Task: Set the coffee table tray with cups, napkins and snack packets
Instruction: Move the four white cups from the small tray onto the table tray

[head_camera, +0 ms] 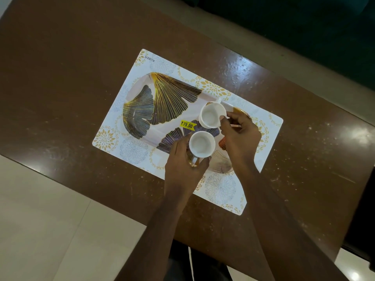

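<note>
Two cups [213,116] [202,144], one tray [142,102].

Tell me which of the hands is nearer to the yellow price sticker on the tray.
Left. The left hand holds the nearer cup and reaches just beside the price sticker. The right hand holds the farther cup, which sits between it and the sticker.

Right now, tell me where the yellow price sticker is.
In the head view, the price sticker is stuck on the tray, just left of the far cup and beyond the near cup.
</note>
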